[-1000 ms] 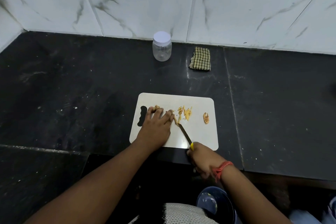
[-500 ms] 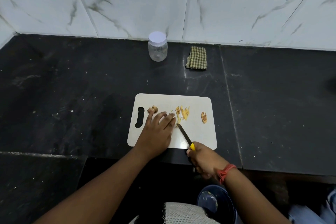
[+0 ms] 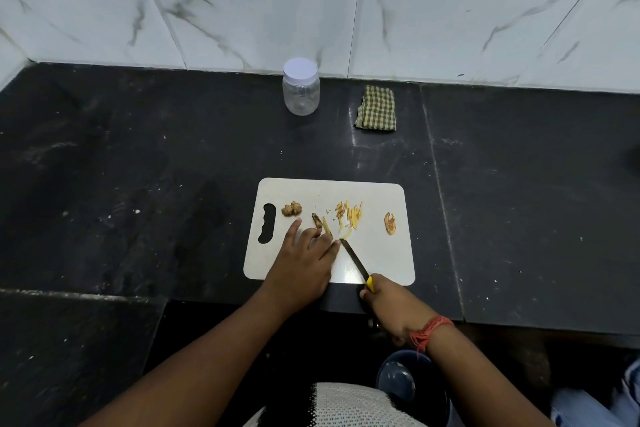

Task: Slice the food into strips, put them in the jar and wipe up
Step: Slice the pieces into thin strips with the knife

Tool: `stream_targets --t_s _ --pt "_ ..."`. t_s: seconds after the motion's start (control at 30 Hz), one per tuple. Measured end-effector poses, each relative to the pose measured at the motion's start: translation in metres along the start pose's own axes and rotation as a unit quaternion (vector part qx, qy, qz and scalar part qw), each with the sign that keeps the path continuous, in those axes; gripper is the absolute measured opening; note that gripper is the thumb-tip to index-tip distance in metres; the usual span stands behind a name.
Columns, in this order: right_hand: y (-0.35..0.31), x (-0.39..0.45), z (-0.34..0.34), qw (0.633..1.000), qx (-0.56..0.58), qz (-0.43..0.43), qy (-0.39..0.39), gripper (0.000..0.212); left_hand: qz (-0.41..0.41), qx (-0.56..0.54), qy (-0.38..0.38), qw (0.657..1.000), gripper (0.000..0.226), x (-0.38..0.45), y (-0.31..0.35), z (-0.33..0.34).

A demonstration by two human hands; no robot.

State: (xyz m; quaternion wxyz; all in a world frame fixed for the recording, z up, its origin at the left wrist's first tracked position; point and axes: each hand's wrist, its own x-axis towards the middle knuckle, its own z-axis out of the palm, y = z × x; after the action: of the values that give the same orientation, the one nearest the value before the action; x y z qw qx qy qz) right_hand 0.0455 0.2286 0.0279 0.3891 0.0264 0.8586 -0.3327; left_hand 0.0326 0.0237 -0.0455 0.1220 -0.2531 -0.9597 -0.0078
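Head view: a white cutting board [image 3: 377, 253] lies on the black desk [image 3: 138, 184]. On the board, the left hand [image 3: 303, 262] rests with fingers [image 3: 292, 230] straight and spread, touching a thin food piece [image 3: 317, 220] beside the cut strips [image 3: 349, 215]. The right hand [image 3: 389, 305], at the board's near edge, has fingers curled round the yellow-handled knife [image 3: 355, 262], blade tip on the board. Beyond the board stand the lidded jar [image 3: 300, 87] and a folded checked cloth [image 3: 376, 109].
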Motion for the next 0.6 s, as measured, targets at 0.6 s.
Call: stream_targets --t_s 0.6 --pt "0.003 0.005 0.008 0.99 -0.111 -0.042 0.069 0.009 -0.031 0.005 0.047 0.998 0.033 0.008 0.012 0.002"
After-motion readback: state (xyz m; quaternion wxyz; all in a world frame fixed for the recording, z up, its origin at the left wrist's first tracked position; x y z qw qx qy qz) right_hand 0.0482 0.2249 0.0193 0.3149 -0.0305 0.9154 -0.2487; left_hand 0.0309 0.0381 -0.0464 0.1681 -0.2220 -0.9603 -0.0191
